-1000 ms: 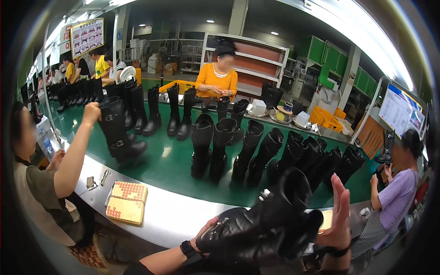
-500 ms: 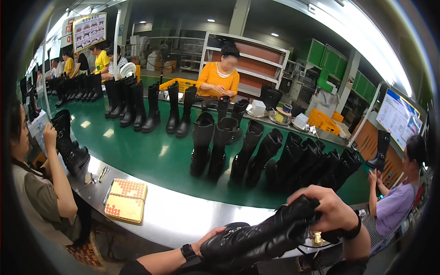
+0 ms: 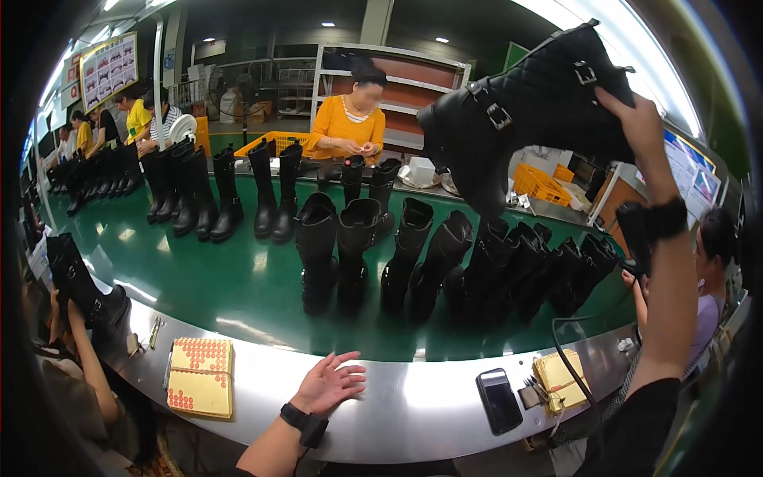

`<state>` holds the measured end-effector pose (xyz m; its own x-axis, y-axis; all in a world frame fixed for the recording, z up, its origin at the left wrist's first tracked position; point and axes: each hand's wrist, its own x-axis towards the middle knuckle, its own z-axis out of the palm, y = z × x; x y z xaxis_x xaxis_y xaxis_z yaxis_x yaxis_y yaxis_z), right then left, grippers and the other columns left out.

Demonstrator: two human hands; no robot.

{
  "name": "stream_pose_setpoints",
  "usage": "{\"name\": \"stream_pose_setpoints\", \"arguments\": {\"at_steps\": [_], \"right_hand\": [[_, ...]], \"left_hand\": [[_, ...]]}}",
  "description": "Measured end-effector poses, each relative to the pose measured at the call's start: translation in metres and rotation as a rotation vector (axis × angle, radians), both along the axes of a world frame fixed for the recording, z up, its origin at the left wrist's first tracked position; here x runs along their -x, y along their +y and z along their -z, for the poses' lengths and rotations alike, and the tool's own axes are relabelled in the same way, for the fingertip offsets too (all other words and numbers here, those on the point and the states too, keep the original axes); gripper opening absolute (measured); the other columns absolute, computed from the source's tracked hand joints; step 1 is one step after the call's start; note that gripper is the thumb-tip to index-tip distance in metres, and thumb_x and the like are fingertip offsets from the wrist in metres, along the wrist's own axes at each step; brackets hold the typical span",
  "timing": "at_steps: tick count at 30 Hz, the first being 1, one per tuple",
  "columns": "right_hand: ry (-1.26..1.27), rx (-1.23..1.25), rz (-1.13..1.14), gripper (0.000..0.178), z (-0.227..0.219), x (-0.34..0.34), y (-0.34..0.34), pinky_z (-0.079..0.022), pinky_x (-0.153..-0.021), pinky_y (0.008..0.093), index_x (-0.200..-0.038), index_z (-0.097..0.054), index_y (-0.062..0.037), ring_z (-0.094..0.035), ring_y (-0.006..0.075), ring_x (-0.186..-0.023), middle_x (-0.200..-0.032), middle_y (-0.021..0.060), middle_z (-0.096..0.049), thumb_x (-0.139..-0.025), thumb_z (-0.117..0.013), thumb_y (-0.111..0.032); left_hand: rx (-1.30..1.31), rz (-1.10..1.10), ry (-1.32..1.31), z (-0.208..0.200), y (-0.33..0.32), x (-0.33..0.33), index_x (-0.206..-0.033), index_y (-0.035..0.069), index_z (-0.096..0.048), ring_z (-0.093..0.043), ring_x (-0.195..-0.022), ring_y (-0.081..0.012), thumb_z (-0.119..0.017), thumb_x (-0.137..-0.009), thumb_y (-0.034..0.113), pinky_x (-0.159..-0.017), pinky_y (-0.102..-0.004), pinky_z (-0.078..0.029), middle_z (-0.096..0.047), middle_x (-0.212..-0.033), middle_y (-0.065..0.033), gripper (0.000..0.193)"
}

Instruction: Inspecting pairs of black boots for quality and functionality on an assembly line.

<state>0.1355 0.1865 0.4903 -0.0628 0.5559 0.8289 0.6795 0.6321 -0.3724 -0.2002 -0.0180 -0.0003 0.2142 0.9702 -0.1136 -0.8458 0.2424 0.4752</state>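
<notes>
My right hand [image 3: 642, 131] is raised at the upper right, its fingers closed on the top end of a black boot [image 3: 548, 99]. The boot hangs sideways in the air above the table, buckled straps showing and its foot end to the left. My left hand [image 3: 330, 383] holds nothing; it is over the metal table edge [image 3: 366, 421], palm turned up and fingers apart. Between my arms a dark phone [image 3: 499, 400] lies on the metal. Beyond it, a row of black boots [image 3: 413, 254] stands upright on the green tabletop [image 3: 262, 294].
Sticker sheets [image 3: 201, 378] lie at left; a second bundle [image 3: 560, 378] and a black cable [image 3: 574, 358] are at right. A co-worker at left handles a boot [image 3: 83, 290]; another person [image 3: 707, 262] sits at right. Across the table works a person in orange [image 3: 346, 123].
My right hand has lifted the boot from near my lap to the upper right. My left hand has let go of it and opened. The phone has come into sight.
</notes>
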Motion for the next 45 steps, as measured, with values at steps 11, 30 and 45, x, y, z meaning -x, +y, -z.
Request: {"name": "stream_pose_setpoints", "arguments": {"at_steps": [11,30,45], "right_hand": [[-0.207,0.182,0.433,0.035,0.162,0.151,0.257,-0.053,-0.086,0.0446,-0.094,-0.071,-0.0008,-0.066,0.0389,-0.098,-0.102,0.0224,-0.069,-0.078,-0.067,-0.031],[-0.550,0.480,0.241,0.056,0.229,0.190,0.309,-0.046,-0.097,0.0460,-0.114,-0.067,-0.0118,-0.053,0.0334,-0.121,-0.128,0.0159,-0.058,-0.077,-0.068,-0.054],[-0.750,0.734,-0.294,0.068,0.258,0.168,0.058,-0.056,-0.073,0.0402,-0.126,-0.054,-0.0114,-0.067,0.0356,-0.094,-0.106,0.0205,-0.067,-0.077,-0.069,-0.056]], "left_hand": [[0.131,-0.052,-0.114,0.018,0.007,0.022,-0.129,-0.002,-0.046,-0.058,-0.103,-0.0347,-0.042,-0.096,0.029,-0.095,-0.0496,-0.046,-0.060,-0.107,-0.0203,0.046],[0.159,0.004,-0.010,0.018,0.002,0.027,-0.130,0.000,-0.048,-0.058,-0.104,-0.0344,-0.040,-0.100,0.028,-0.098,-0.0499,-0.042,-0.060,-0.108,-0.0225,0.042],[0.033,-0.036,0.073,0.029,0.004,0.024,-0.127,0.001,-0.048,-0.064,-0.096,-0.0310,-0.041,-0.102,0.029,-0.088,-0.0445,-0.051,-0.063,-0.102,-0.0182,0.038]]}}
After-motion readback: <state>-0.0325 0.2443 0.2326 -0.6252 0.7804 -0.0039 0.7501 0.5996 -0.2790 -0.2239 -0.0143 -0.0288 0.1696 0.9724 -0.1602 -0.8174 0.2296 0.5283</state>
